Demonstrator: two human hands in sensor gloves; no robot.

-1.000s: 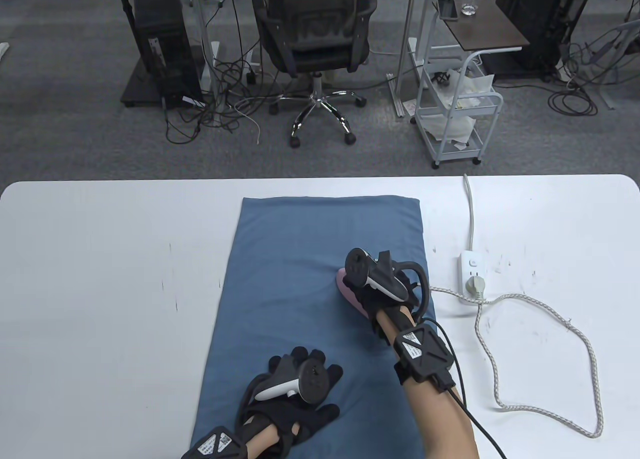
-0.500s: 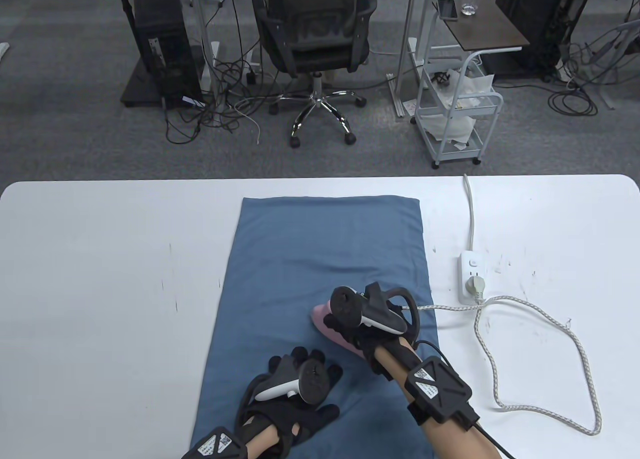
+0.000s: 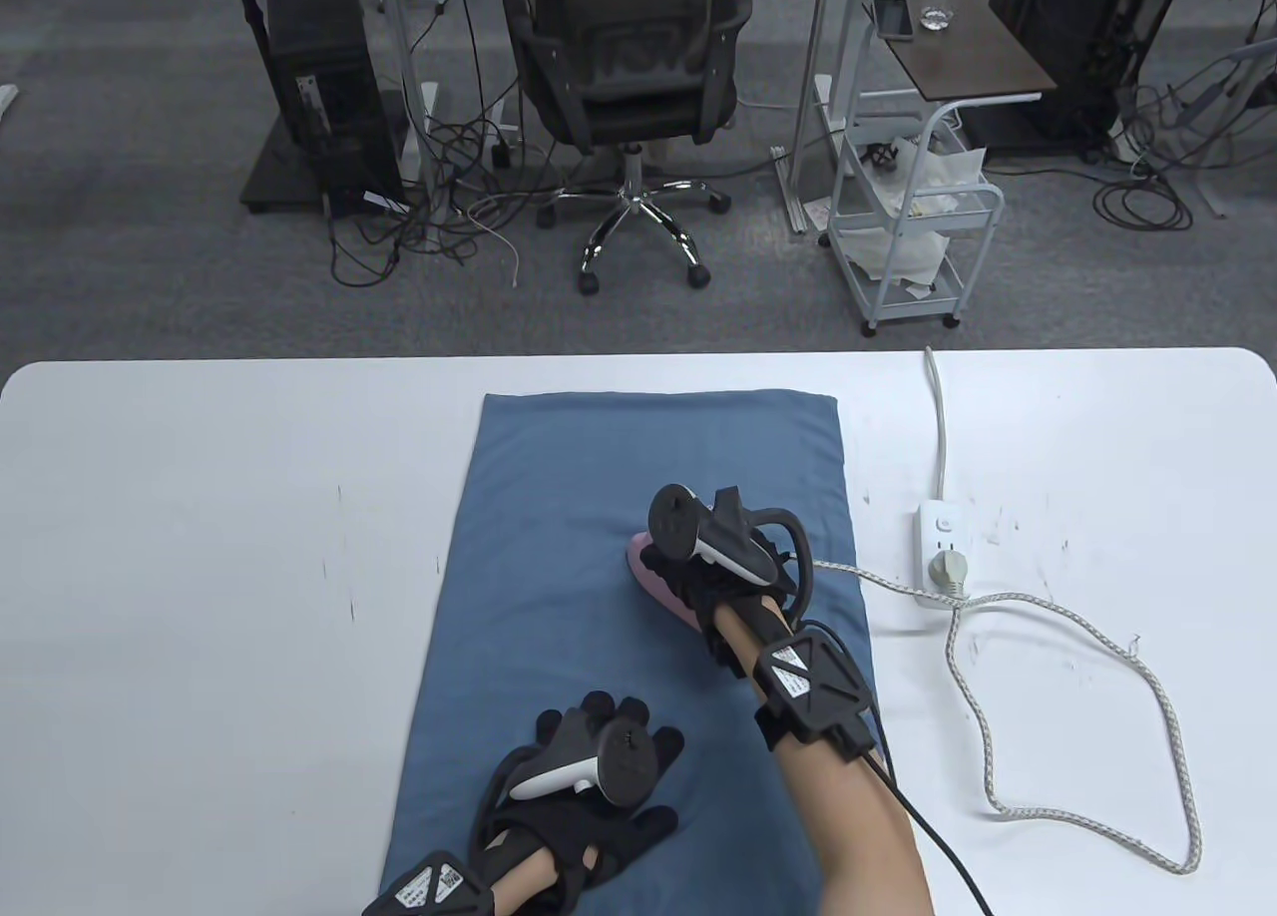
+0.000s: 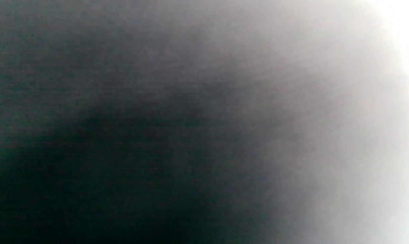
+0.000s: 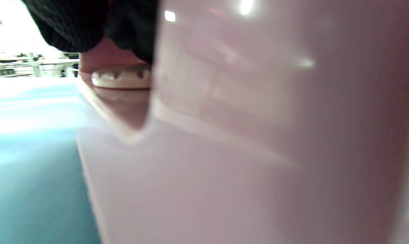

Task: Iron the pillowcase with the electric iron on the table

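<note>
A blue pillowcase [image 3: 599, 517] lies flat along the middle of the white table [image 3: 200, 557]. My right hand [image 3: 698, 577] grips the handle of a pink electric iron [image 3: 650, 582] that sits on the pillowcase's right half. The iron fills the right wrist view [image 5: 245, 135], with blue cloth [image 5: 31, 162] beside it and my gloved fingers [image 5: 89, 23] at the top. My left hand [image 3: 589, 756] rests flat with fingers spread on the near part of the pillowcase. The left wrist view is a dark blur.
A white power strip [image 3: 940, 552] lies right of the pillowcase, with the iron's plug in it. The braided cord [image 3: 1097, 637] loops over the right side of the table. An office chair [image 3: 629, 68] and a white cart [image 3: 913, 228] stand beyond the far edge.
My right hand first pulled the iron toward me, then pushed it away and slightly left along the pillowcase. The cord shifted with it. My left hand has not moved.
</note>
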